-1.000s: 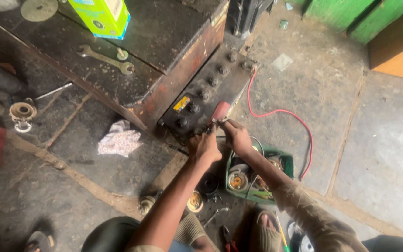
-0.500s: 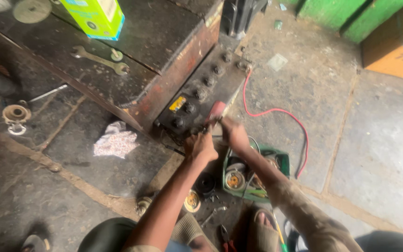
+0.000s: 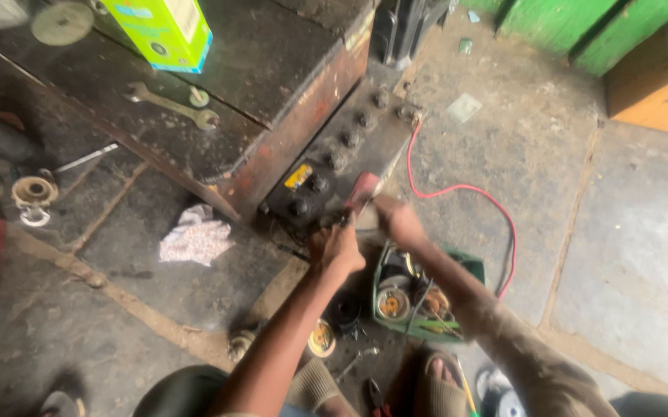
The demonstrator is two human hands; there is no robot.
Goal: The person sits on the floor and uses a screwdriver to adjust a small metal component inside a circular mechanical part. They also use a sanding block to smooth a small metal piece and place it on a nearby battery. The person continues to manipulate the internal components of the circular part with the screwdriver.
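A black vehicle battery (image 3: 349,147) with a row of round caps lies on the floor against a rusty metal box (image 3: 272,69). My left hand (image 3: 336,245) is closed at the battery's near corner, on something small and dark that I cannot make out. My right hand (image 3: 397,218) grips a reddish clamp (image 3: 363,188) at that same end. A red cable (image 3: 457,193) loops from the battery's far end over the floor to the right.
A green tray (image 3: 469,266) of small parts sits under my right forearm. A spanner (image 3: 171,106) and a green-yellow carton (image 3: 165,29) lie on the box. A crumpled rag (image 3: 197,238), a round metal part (image 3: 34,193) and an orange box (image 3: 662,93) are around.
The view has shifted slightly. Both hands have stayed at the battery's near end, the left drawing a little closer to the corner.
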